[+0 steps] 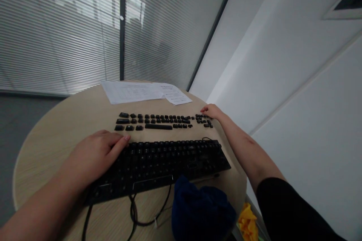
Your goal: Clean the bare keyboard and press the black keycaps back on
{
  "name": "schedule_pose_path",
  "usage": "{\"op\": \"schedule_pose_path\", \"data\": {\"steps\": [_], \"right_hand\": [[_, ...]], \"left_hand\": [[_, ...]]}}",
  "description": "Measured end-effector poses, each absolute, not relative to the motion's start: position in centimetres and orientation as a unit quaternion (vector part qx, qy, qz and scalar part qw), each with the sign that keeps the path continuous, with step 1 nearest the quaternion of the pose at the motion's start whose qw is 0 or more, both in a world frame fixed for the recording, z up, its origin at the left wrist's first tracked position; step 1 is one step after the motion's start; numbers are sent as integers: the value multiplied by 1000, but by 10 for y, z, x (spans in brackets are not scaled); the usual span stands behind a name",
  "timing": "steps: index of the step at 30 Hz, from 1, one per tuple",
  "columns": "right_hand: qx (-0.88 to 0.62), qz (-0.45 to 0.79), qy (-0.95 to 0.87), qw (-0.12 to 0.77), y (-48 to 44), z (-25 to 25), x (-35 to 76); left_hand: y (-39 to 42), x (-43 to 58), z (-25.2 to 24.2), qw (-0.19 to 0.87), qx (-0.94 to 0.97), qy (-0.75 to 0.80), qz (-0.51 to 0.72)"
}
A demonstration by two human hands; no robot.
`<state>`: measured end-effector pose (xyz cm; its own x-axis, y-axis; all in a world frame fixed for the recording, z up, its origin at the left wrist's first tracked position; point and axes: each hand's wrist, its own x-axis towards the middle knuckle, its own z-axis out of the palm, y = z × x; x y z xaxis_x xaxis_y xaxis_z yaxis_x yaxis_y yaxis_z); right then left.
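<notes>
head view shows our left hand (97,154) resting flat and loose on the keyboard (169,162) at lower centre; our right hand (212,112) touches loose keycaps (158,121) mid-frame, its grip unclear. caps look light, rigid, best pinched by the sides

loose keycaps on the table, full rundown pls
The loose keycaps are black, plastic-looking, and laid out in rows on the round wooden table, roughly mimicking a keyboard layout, long spacebar cap included. They sit just beyond the black keyboard, apart from it, and short of the paper sheets. The right hand touches the small cluster at the right end. The left hand rests on the keyboard's left end, not on the caps. Legends are too small to read.
</notes>
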<state>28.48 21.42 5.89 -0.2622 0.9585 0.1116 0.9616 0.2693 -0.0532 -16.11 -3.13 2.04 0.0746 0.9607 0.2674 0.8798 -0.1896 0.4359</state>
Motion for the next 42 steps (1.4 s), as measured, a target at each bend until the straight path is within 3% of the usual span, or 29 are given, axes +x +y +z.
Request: {"op": "schedule_pose_path", "data": {"steps": [7,19,25,31,36,42], "right_hand": [[-577,24,-816,1,244,47,275],[-564,49,-824,4,248,40,261],[-563,16,-822,82,225,56,251],[-479,33,-831,280,100,52,274],[-516,92,-791,316,-1,14,297],[-501,120,-790,333,-21,-8,283]], "left_hand": [[-30,-164,17,67,725,627,278],[-32,-163,22,93,716,622,303],[-32,-161,21,97,721,623,289],[-33,-163,21,98,726,628,261],[-33,-162,22,93,730,628,253],[-35,-160,25,78,710,652,255]]}}
